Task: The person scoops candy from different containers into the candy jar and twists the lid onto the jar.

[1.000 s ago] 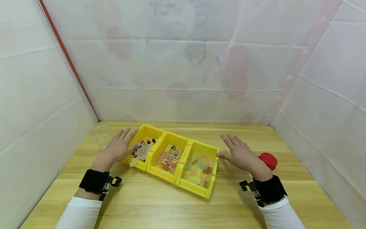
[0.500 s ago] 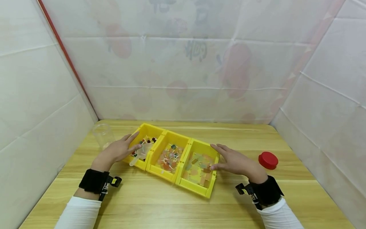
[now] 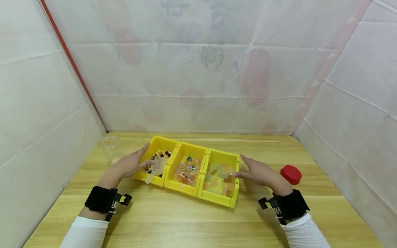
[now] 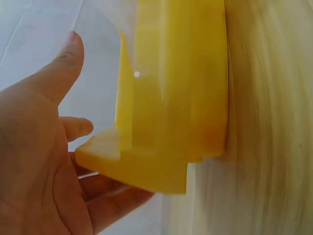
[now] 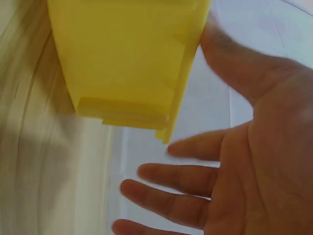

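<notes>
Three joined yellow bins lie in a row on the wooden table (image 3: 186,224). The left bin (image 3: 156,143) holds small lollipops and a clear plastic scoop (image 3: 156,167). More sweets fill the middle bin (image 3: 190,148), and flat wrapped pieces lie in the right bin (image 3: 217,199). My left hand (image 3: 136,160) presses the left bin's outer end, thumb over the rim. My right hand (image 3: 249,168) touches the right bin's outer wall with straight fingers. The left wrist view shows my left hand (image 4: 34,147) beside the left bin's wall (image 4: 181,98). The right wrist view shows my right hand (image 5: 254,161) spread beside the right bin's wall (image 5: 122,58).
A clear plastic cup (image 3: 111,148) stands at the table's far left, behind my left hand. A red lid (image 3: 291,174) lies to the right of my right hand. White sheeted walls close in the table on three sides.
Both hands came down from above the table onto the ends of the bin row. The row has swung so that its right end lies farther right and squarer to me.
</notes>
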